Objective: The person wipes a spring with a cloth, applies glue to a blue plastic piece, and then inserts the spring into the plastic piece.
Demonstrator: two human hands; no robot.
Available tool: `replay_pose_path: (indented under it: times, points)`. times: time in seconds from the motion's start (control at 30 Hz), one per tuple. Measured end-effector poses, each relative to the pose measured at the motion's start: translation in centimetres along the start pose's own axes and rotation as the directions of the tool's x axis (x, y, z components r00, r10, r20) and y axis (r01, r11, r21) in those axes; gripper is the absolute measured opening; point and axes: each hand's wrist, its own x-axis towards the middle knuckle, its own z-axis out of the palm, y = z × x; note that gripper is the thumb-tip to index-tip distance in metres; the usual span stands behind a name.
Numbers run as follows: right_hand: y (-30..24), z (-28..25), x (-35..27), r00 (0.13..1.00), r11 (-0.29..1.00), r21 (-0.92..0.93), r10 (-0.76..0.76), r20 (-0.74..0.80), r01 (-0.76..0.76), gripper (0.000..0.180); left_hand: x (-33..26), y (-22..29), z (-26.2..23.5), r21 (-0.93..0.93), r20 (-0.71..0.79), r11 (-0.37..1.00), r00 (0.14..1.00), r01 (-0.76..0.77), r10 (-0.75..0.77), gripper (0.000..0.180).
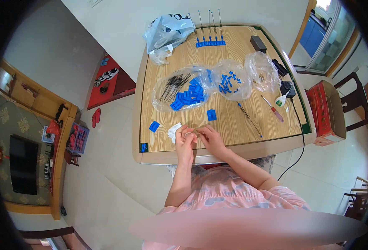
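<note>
Close to the table's near edge, my left hand (pixel 185 142) and my right hand (pixel 212 140) meet with fingers bent and pinched together. Whatever lies between the fingertips is too small to make out. A crumpled white tissue (pixel 173 131) lies against the left side of my left hand. Just beyond the hands is a blue square plastic piece (pixel 211 115), and another blue piece (pixel 154 126) rests to the left. To the right, a dark spring on a thin rod with blue ends (pixel 249 119) lies slantwise on the wooden table (pixel 234 139).
Clear bags hold black springs (pixel 175 86) with blue plates (pixel 188 96), small blue parts (pixel 229 82), and small pale pieces (pixel 262 78). Behind stand several spring rods in a blue strip (pixel 210 43). A screwdriver (pixel 272 109), glue bottle (pixel 281 100) and black cable (pixel 303 137) lie right.
</note>
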Motion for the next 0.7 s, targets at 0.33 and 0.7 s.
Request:
replay_pose_path:
  times: [0.33, 0.7]
  points:
    - [0.0, 0.1, 0.0, 1.000, 1.000, 0.005, -0.012, 0.001, 0.012, 0.018, 0.0, -0.3, -2.8, 0.679, 0.017, 0.675, 0.926, -0.287, 0.377, 0.021]
    - [-0.3, 0.1, 0.1, 1.000, 1.000, 0.004, -0.020, -0.002, 0.020, 0.020, 0.4, -1.1, -5.0, 0.932, 0.285, 0.059, 0.826, -0.357, 0.486, 0.032]
